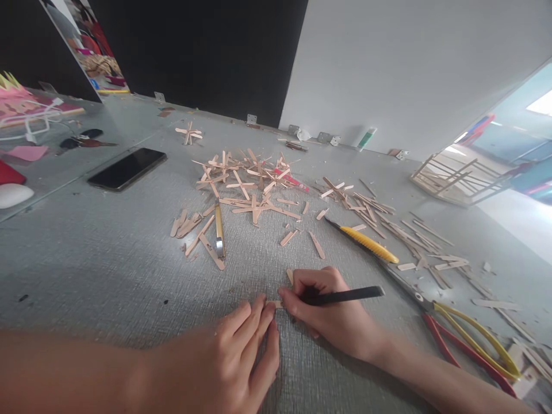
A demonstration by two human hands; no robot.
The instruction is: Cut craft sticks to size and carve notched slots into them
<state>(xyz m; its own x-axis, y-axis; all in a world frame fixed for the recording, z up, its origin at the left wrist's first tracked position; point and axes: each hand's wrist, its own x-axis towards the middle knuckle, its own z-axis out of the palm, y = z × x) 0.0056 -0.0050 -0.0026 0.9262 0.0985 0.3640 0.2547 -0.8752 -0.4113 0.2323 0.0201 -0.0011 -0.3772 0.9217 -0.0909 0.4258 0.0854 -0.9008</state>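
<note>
My right hand is closed round a black pen-like tool, its tip down on a small wooden stick piece lying on the grey table. My left hand lies beside it with fingers together and stretched out, fingertips pressing on the same stick piece. Another short stick end shows just above my right hand's fingers.
Several popsicle sticks and glued stick crosses are scattered further back. A yellow-handled tool and red-yellow pliers lie at right, a small cutter at centre-left, a black phone at left, a stick frame far right.
</note>
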